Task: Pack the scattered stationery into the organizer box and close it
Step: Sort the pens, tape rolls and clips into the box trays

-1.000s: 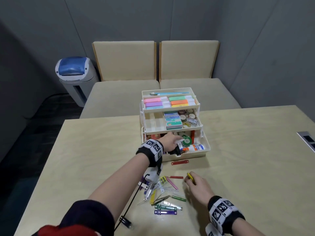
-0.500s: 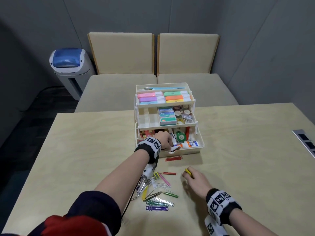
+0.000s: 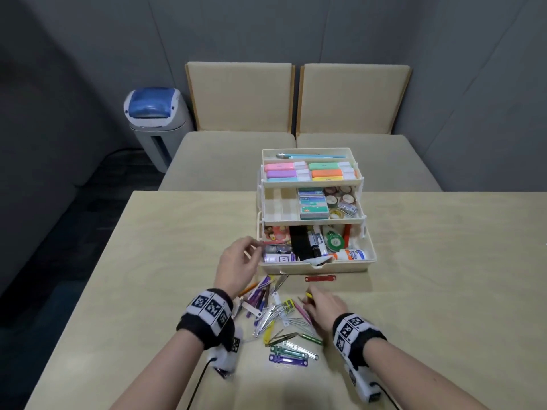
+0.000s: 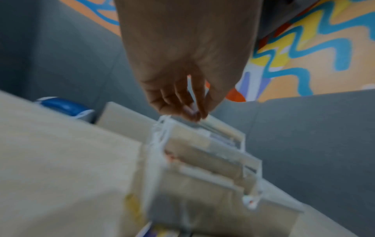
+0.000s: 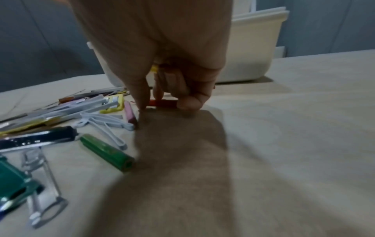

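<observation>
Cream plastic makes up the organizer box (image 3: 316, 266), which stands open at the centre of the head view on the pale wooden table (image 3: 444, 291), its three tiers stepped back. The top tier holds pastel highlighters (image 3: 307, 171), the middle one staple boxes (image 3: 313, 204) and tape rolls (image 3: 340, 195), and the bottom one a glue bottle (image 3: 350, 255) among other items.

The left hand (image 3: 236, 266) hovers just left of the box's lower tier, fingers loosely spread and holding nothing; the left wrist view is blurred but appears to agree.

The right hand (image 3: 327, 306) sits lower, right of centre, fingers curled down onto the table. In the right wrist view its fingertips (image 5: 188, 104) press on a red strip (image 5: 162, 102) lying flat, and a yellow piece (image 5: 154, 69) is tucked in the curled fingers.

Scattered stationery (image 3: 278, 318) lies between the wrists in the lower middle, including a green strip (image 5: 106, 152) and a purple clip (image 3: 288, 359). A second red clip (image 3: 321, 278) lies just in front of the box.
</observation>
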{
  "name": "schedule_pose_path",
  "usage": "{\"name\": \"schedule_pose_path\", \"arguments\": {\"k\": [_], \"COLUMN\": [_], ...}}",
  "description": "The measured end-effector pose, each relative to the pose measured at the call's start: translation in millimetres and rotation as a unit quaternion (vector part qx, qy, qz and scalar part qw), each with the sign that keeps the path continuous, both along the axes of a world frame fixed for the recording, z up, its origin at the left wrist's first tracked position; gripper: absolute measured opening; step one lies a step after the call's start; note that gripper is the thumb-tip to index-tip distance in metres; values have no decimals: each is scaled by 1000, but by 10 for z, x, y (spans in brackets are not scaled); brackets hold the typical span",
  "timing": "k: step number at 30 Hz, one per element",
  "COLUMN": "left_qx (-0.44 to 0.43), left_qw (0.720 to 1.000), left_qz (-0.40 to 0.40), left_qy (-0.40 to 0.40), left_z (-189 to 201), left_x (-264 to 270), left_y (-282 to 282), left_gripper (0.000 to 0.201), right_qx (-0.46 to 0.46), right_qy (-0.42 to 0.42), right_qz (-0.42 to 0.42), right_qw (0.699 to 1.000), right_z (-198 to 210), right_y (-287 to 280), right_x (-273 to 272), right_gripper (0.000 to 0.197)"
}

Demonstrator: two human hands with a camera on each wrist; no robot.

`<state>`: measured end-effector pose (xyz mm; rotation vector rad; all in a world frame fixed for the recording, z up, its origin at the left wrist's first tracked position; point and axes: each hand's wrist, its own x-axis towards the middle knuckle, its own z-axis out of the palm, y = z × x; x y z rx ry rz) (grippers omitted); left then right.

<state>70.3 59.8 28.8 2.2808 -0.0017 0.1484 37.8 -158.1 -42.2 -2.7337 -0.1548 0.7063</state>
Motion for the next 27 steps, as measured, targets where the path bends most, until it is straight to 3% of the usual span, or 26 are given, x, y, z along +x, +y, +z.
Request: {"name": "schedule_pose_path", "arguments": {"k": [4, 9, 15, 18, 23, 27], "left_qx": [38, 158, 225, 291, 339, 365], "left_qw": [997, 974, 963, 941, 923, 910], "left_qz": [44, -20, -47, -89, -96, -92], "left_qy": [60, 159, 143, 144, 154, 172], "left_z": [-364, -731, -754, -771, -793, -758], "left_x": [-232, -248, -196, -270, -340, -297], "left_y": [145, 75, 0, 26, 48, -17], "left_gripper": [6, 16, 20, 22, 31, 35], "right_qx": [-6, 89, 167, 193, 239, 169], "right_qy": [45, 75, 58, 57, 74, 61], "right_qz": [-12, -105, -187, -190, -246, -186], "right_qw": [999, 988, 966, 961, 936, 966], "right_z": [3, 63, 102, 134, 37, 1], "right_y": [-11, -47, -41, -9, 16, 31], "right_x": [-2, -65, -154, -192, -193, -156], "right_gripper": [22, 22, 26, 33, 18, 18]}}
